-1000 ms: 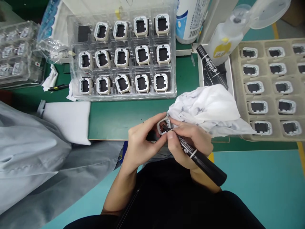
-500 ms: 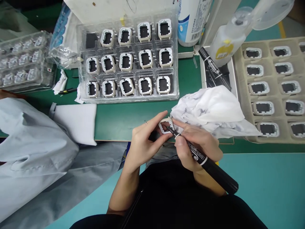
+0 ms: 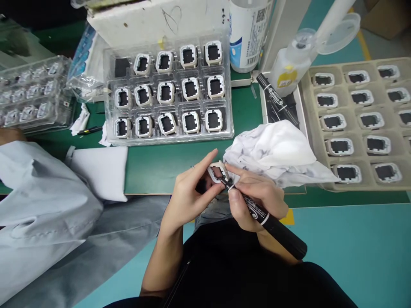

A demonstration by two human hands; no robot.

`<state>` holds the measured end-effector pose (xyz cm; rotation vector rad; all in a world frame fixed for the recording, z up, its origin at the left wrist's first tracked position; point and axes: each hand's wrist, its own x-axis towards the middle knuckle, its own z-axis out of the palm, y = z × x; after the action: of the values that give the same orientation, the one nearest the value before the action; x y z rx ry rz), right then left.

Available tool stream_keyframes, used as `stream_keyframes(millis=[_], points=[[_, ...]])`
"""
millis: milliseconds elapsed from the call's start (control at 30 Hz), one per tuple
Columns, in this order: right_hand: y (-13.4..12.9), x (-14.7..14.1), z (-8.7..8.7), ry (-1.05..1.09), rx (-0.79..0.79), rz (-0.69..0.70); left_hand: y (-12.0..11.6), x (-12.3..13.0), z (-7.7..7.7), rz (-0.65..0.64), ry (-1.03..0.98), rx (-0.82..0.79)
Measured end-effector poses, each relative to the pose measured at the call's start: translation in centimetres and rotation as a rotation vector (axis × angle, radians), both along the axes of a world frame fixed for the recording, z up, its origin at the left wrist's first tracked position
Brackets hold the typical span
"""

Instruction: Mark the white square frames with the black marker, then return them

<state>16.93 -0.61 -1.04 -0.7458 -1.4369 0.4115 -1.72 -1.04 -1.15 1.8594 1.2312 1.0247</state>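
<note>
Between the thumb and fingers of my left hand (image 3: 189, 194) is a small white square frame (image 3: 218, 172), held up near the table's front edge. My right hand (image 3: 257, 196) grips a thick black marker (image 3: 272, 226), its tip touching the frame's lower edge; the index finger rests against the frame's right side. Just behind my right hand lies a crumpled white cloth (image 3: 276, 149). A clear plastic tray (image 3: 167, 139) beyond my hands carries several similar frames, and its back left pocket holds none.
At the right stands a beige tray (image 3: 313, 149) of frames. A white box (image 3: 303, 117) holds another marker (image 3: 278, 100), beside two bottles. On the left are a co-worker's grey sleeve (image 3: 41, 188), a folded white cloth (image 3: 99, 171) and stacked trays (image 3: 35, 109).
The view has shifted, so the trays and bottles appear lower and the right-hand items further left. The marker tip now sits at the frame's lower edge rather than inside its opening.
</note>
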Motion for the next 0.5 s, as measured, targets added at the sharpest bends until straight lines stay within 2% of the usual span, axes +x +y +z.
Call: stream_keyframes(millis=[100, 367, 500], points=[[-0.3, -0.1, 0.0, -0.013, -0.049, -0.042, -0.1, 0.2, 0.1, 0.019, -0.023, -0.014], [-0.5, 0.1, 0.1, -0.069, -0.092, -0.04, 0.0, 0.4, 0.1, 0.02, -0.041, -0.01], [-1.3, 1.0, -0.3, -0.045, -0.143, -0.056, -0.1, 0.3, 0.0, 0.027, -0.108, -0.093]])
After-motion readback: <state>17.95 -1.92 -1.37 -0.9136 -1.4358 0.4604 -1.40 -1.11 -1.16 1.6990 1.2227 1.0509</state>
